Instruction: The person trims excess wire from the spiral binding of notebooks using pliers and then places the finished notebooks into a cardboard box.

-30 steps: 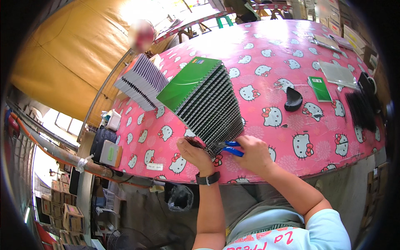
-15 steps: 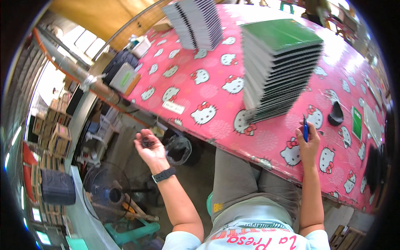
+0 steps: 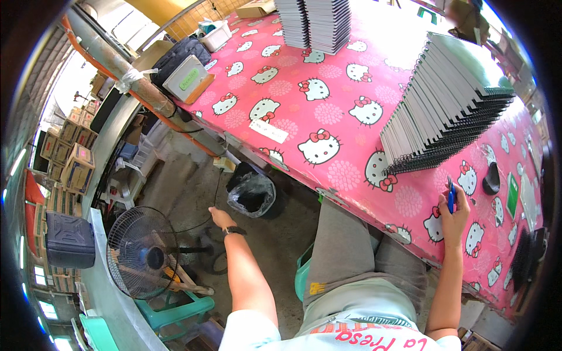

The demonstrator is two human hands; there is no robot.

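My right hand (image 3: 453, 215), resting by the table's near right part, is closed around small blue-handled cutters (image 3: 451, 198) with a dark pointed tip. Just beyond it leans a tall stack of spiral-bound notebooks (image 3: 436, 111), green cover on top and black coils facing me. Off the table to the left, my left hand (image 3: 222, 218) hangs low over the floor, turned away with its fingers curled in. What it holds, if anything, is hidden. A black waste bin (image 3: 252, 196) lined with clear plastic stands just right of that hand.
A second notebook stack (image 3: 313, 26) stands at the back of the pink-covered table (image 3: 328, 126). A black scoop-shaped object (image 3: 491, 178) and a green card (image 3: 513, 196) lie at right. On the left are a metal pole (image 3: 152, 111), a fan (image 3: 142, 251) and a green stool (image 3: 175, 311).
My left hand has turned over and lowered; the dark scraps seen on its open palm are out of sight. The view has shifted. My right hand keeps the cutters.
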